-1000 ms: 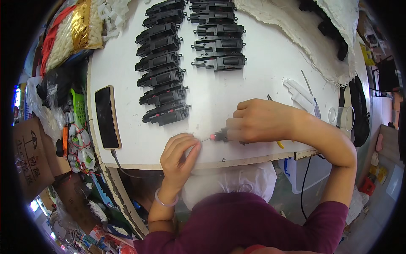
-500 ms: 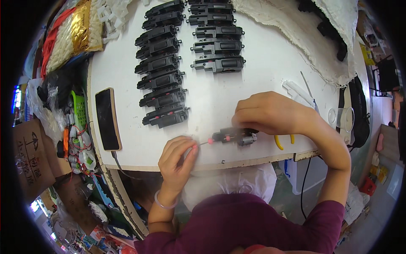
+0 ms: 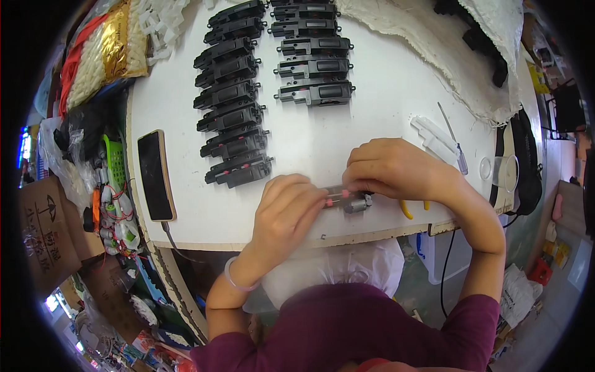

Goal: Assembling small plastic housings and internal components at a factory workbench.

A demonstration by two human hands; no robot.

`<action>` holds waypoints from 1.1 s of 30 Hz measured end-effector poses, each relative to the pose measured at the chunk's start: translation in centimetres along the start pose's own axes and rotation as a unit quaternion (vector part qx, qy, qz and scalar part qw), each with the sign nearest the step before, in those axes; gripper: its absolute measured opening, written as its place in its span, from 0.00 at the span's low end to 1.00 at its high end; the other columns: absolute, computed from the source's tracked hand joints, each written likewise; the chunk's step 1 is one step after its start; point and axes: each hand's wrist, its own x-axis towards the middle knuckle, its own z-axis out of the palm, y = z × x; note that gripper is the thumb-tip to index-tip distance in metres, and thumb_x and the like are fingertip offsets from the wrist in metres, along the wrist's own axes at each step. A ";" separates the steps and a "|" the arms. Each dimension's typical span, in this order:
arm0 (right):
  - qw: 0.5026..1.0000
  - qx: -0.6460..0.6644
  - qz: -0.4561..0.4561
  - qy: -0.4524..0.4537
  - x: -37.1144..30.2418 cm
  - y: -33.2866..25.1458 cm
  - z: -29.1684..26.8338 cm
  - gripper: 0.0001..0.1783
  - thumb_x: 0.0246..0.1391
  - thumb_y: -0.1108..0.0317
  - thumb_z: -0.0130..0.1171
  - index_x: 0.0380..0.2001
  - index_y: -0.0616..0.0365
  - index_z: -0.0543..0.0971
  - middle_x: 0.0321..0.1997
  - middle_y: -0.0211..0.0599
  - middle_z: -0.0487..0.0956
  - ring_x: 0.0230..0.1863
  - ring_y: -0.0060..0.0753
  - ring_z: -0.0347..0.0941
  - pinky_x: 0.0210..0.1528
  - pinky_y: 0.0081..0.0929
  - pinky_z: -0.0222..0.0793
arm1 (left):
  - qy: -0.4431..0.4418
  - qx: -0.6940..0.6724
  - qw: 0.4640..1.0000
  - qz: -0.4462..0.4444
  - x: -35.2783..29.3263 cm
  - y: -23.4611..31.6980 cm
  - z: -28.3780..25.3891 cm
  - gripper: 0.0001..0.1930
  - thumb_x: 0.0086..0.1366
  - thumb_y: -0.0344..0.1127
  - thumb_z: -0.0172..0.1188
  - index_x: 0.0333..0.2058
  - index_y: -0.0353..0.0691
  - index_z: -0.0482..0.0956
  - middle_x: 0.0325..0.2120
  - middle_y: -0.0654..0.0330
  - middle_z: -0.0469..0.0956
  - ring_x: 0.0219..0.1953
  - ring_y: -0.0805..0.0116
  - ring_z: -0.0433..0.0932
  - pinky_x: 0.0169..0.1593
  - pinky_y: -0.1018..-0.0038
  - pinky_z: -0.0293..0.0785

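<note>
Black casing (image 3: pixel 338 199), frame centre: your left hand (image 3: pixel 284 209) and right hand (image 3: pixel 396 168) curl against it, grip unclear. Likely mid-assembly; next needs careful alignment.

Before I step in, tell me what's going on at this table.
A person's left hand and right hand are both at a small dark assembly with pink pieces and a silver cylinder, near the front edge of the white table. The left covers its left end, the right its upper side; the exact grip is unclear. Farther back, black units lie in two columns.
</note>
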 end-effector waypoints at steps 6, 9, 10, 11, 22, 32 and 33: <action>1.000 0.015 0.017 -0.005 -0.1 0.3 0.2 0.05 0.47 0.67 0.59 0.27 0.55 0.74 0.27 0.32 0.71 0.30 0.37 0.70 0.33 0.31 0.67 | -0.012 -0.005 1.000 -0.002 0.3 -0.3 0.7 0.10 0.44 0.23 0.65 0.29 0.35 0.77 0.28 0.60 0.74 0.38 0.58 0.72 0.42 0.68 0.68; 0.999 0.023 0.021 -0.018 -0.2 0.3 0.1 0.06 0.47 0.67 0.59 0.27 0.54 0.74 0.27 0.32 0.71 0.30 0.37 0.70 0.33 0.31 0.67 | -0.021 -0.014 1.000 -0.010 0.3 -0.4 0.7 0.11 0.43 0.23 0.65 0.29 0.36 0.78 0.28 0.60 0.73 0.39 0.58 0.71 0.43 0.68 0.68; 0.999 0.026 0.022 -0.024 -0.2 0.3 0.1 0.06 0.47 0.67 0.59 0.27 0.54 0.74 0.27 0.32 0.71 0.30 0.38 0.70 0.33 0.31 0.67 | -0.022 -0.014 1.000 -0.011 0.3 -0.4 0.8 0.11 0.43 0.23 0.65 0.29 0.36 0.78 0.28 0.60 0.73 0.39 0.58 0.71 0.43 0.68 0.68; 0.999 0.029 0.023 -0.030 -0.3 0.3 0.0 0.06 0.47 0.67 0.59 0.27 0.54 0.74 0.28 0.32 0.71 0.30 0.38 0.70 0.33 0.32 0.66 | -0.025 -0.015 0.999 -0.011 0.4 -0.4 0.8 0.11 0.43 0.23 0.65 0.29 0.36 0.78 0.28 0.61 0.74 0.39 0.58 0.71 0.43 0.68 0.68; 0.998 0.037 0.024 -0.047 -0.3 0.5 0.0 0.05 0.47 0.68 0.58 0.28 0.53 0.74 0.28 0.31 0.72 0.31 0.38 0.70 0.35 0.32 0.66 | -0.078 -0.025 0.996 -0.041 1.1 -0.1 0.3 0.11 0.44 0.24 0.64 0.29 0.37 0.77 0.30 0.61 0.74 0.40 0.59 0.71 0.44 0.68 0.67; 0.993 0.030 0.040 -0.109 0.4 0.3 -0.4 0.04 0.46 0.69 0.57 0.26 0.53 0.73 0.28 0.31 0.71 0.32 0.38 0.70 0.37 0.32 0.66 | -0.155 -0.043 0.984 -0.073 1.8 -0.3 -0.4 0.07 0.46 0.26 0.62 0.26 0.40 0.75 0.30 0.62 0.73 0.43 0.60 0.70 0.47 0.67 0.64; 0.993 0.030 0.040 -0.110 0.5 0.2 -0.4 0.04 0.46 0.69 0.57 0.26 0.53 0.73 0.28 0.31 0.71 0.32 0.38 0.70 0.37 0.32 0.66 | -0.166 -0.046 0.982 -0.074 1.8 -0.3 -0.5 0.07 0.46 0.26 0.62 0.26 0.40 0.75 0.30 0.63 0.73 0.43 0.60 0.70 0.47 0.68 0.63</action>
